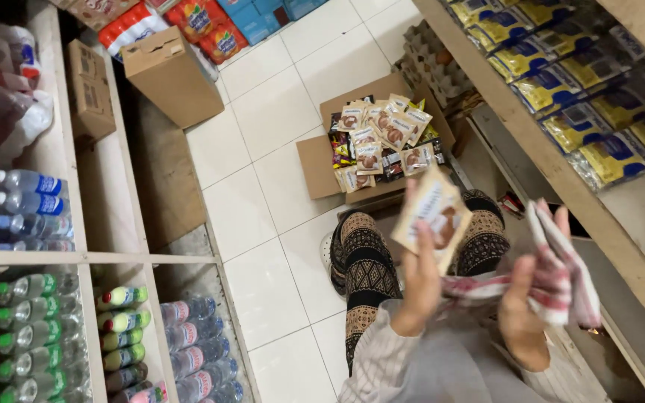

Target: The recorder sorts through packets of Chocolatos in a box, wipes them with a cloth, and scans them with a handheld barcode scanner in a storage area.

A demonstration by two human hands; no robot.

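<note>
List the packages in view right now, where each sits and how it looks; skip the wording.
Sachet: flat, beige with brown picture, held up by the left hand.
Open cardboard box: on the floor tiles ahead, heaped with similar beige and darker sachets.
Yellow-and-blue packs: rows on the right shelf.
Closed brown carton: floor, top left.
Bottles: blue-labelled, left shelf; green-capped ones below.
Striped red-white cloth: in the right hand.

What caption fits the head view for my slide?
Left hand holds a snack packet, right hand a striped cloth, above an open box.
</note>
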